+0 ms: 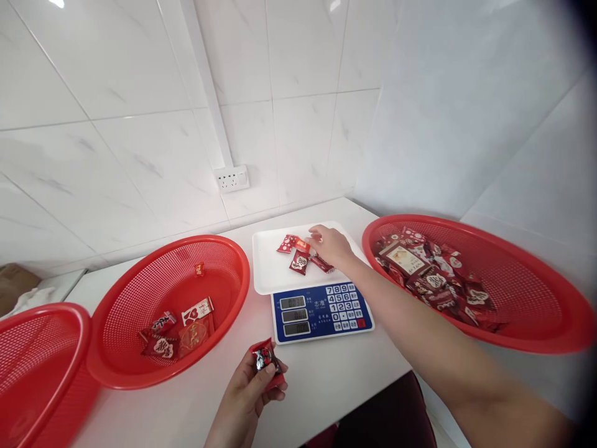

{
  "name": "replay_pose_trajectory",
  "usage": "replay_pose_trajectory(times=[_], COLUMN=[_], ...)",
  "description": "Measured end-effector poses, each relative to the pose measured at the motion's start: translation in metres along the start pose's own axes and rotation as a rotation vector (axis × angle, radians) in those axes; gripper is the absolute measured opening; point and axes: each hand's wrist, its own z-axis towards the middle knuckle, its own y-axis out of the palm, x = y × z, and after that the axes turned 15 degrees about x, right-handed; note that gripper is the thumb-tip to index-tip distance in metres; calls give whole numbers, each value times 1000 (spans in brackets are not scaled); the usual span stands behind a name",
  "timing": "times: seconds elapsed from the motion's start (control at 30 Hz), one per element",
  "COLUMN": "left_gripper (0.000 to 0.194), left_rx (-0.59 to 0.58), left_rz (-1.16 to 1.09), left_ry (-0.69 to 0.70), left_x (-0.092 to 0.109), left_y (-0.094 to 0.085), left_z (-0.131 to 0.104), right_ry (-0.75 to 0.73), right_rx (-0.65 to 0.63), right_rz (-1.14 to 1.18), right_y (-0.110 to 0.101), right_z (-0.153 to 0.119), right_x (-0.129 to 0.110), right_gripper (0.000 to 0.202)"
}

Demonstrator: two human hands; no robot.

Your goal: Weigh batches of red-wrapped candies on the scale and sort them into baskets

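My left hand (254, 386) is closed around wrapped candies in red and black wrappers (267, 361), held above the table in front of the scale. Over the white pan (268, 274) of a digital scale (321, 314), my right hand (332, 246) has its thumb and fingers around a red-wrapped candy (317, 237), mostly hidden by the hand. Beside those fingers lie a dotted red candy (286, 243), an orange-red one (302, 245) and a dark red one (299, 262). Another dark red candy (321, 264) lies below the hand.
A red plastic basket (536, 280) full of wrapped candies stands at right. Left of the scale, another red basket (140, 280) holds several candies, with a third red basket (41, 373) beside it. A tiled wall with a power socket (232, 179) rises behind the white table (317, 379).
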Motion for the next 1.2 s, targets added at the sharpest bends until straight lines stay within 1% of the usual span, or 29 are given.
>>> replay_pose_trajectory(times=[0.1, 0.17, 0.2, 0.27, 0.4, 0.47, 0.5, 0.57, 0.6, 0.73, 0.83, 0.93, 1.03, 1.2], left_gripper=[49, 49, 47, 43, 37, 31, 27, 21, 19, 21, 24, 29, 28, 26], left_rx=[-17, -41, -60, -113, -230, -294, -321, -349, -352, -325, -287, -253, -229, -326], left_rz=[22, 66, 91, 140, 262, 387, 452, 540, 551, 458, 435, 468, 498, 446], left_ry=[16, 49, 73, 124, 181, 230, 260, 294, 288, 241, 276, 336, 359, 302], left_x=[-2, -5, -7, -10, -16, -17, -18, -19, -20, -19, -14, -10, -9, -6], left_y=[-4, -5, -5, -2, 7, 12, 14, 17, 18, 18, 17, 16, 16, 15], left_z=[4, 6, 7, 8, 6, 4, 4, 4, 4, 5, 4, 1, -2, -8], right_ry=[-40, -60, -72, -84, -131, -176, -191, -183, -162, -45, 43, 107, 123, 112], right_rx=[26, 7, -25, -137, -527, -647, -674, -681, -670, -614, -580, -583, -595, -590], right_rz=[27, 122, 182, 296, 449, 465, 461, 454, 455, 475, 488, 516, 544, 586], right_y=[-9, -20, -26, -38, -56, -62, -64, -66, -67, -72, -75, -76, -74, -77], right_z=[-9, -28, -40, -68, -123, -143, -150, -159, -162, -165, -165, -166, -168, -172], right_x=[-5, -10, -13, -20, -33, -38, -39, -40, -39, -35, -32, -31, -28, -24], right_gripper=[27, 27, 28, 28, 27, 26, 25, 21, 18, 7, 1, 6, 11, 18])
